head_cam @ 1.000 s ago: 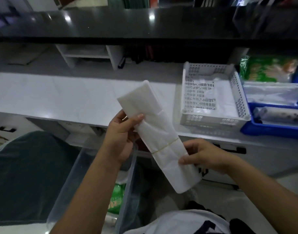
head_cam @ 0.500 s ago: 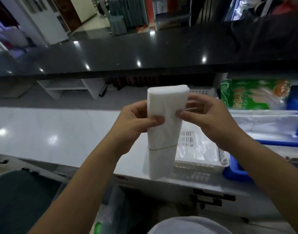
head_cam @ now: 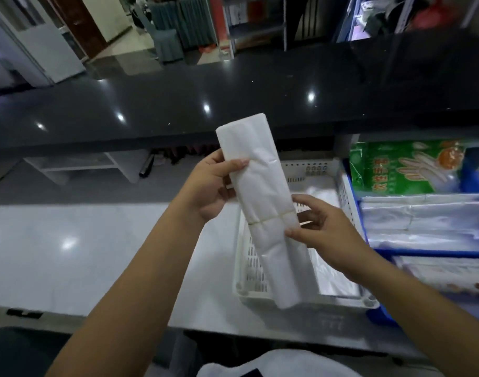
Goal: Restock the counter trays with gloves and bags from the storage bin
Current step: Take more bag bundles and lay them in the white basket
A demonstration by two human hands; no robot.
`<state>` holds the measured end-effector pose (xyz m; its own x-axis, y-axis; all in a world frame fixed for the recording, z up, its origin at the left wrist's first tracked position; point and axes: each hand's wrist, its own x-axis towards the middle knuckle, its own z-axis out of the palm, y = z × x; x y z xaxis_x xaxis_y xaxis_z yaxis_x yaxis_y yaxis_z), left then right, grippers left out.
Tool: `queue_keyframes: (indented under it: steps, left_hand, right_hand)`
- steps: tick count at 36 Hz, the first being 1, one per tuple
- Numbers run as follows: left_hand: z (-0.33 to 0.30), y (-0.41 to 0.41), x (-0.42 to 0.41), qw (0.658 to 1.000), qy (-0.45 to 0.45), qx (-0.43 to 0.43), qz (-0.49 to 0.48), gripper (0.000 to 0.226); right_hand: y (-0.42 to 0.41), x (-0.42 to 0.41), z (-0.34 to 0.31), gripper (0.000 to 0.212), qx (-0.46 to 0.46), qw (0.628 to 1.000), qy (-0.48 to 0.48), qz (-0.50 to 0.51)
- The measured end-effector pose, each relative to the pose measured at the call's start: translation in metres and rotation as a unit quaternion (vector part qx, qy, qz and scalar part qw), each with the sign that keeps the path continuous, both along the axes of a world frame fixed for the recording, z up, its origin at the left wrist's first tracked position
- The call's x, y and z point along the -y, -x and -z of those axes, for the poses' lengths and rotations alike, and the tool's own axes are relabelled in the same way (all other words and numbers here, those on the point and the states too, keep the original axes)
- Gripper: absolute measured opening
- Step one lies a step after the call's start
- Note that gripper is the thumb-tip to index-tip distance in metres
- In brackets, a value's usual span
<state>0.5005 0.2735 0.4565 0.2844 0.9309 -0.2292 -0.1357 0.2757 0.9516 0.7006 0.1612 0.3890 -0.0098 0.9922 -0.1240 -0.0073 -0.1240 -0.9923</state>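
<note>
A long folded bundle of white plastic bags point(head_cam: 262, 197), bound by a rubber band near its middle, is held tilted in the air above the white perforated tray point(head_cam: 247, 268) on the counter. My left hand point(head_cam: 211, 186) grips its upper part with the thumb across the front. My right hand point(head_cam: 322, 229) pinches its right edge just below the rubber band. The tray holds some clear plastic bags. The storage bin is out of view.
A blue tray point(head_cam: 466, 172) right of the white one holds a green pack of gloves point(head_cam: 406, 170) and stacked clear bags point(head_cam: 423, 221). A raised black counter ledge point(head_cam: 232, 104) runs behind. The white counter top point(head_cam: 83, 246) stretches left. A white shelf unit point(head_cam: 78, 164) stands under the ledge.
The bundle was lifted from over the bin up to the tray. My right hand slid from its top down to below the rubber band, and the bundle now tilts lower right.
</note>
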Motion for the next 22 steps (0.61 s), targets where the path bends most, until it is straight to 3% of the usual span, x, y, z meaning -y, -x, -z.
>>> queue_keyframes:
  steps: [5,10,13,15,16,19,20,22]
  left_hand:
    - [0.035,-0.020,-0.042,0.996,0.050,-0.058,0.042,0.037]
    - [0.072,-0.032,-0.069,0.982,0.021,-0.172,0.080,0.043]
    - [0.087,-0.032,-0.081,0.971,-0.011,-0.224,0.088,0.068]
    - [0.096,-0.029,-0.086,0.946,-0.072,-0.303,0.094,0.083]
    - [0.100,-0.027,-0.088,0.910,-0.133,-0.378,0.109,0.082]
    - [0.117,-0.018,-0.090,0.704,-0.319,-0.609,0.179,0.069]
    - [0.122,-0.015,-0.090,0.661,-0.343,-0.634,0.211,0.065]
    - [0.133,-0.010,-0.090,0.618,-0.359,-0.641,0.280,0.060]
  right_hand:
    - [0.011,-0.007,0.019,0.070,0.045,0.996,0.049,0.055]
    - [0.023,-0.017,0.045,0.072,0.063,0.985,0.128,0.100]
    - [0.030,-0.027,0.060,0.070,0.065,0.979,0.154,0.118]
    - [0.037,-0.033,0.069,0.068,0.073,0.976,0.167,0.117]
    - [0.041,-0.036,0.072,0.067,0.085,0.974,0.173,0.116]
    - [0.058,-0.040,0.083,0.066,0.196,0.960,0.178,0.091]
    - [0.064,-0.040,0.086,0.065,0.249,0.949,0.174,0.080]
    - [0.074,-0.039,0.090,0.061,0.315,0.933,0.161,0.071]
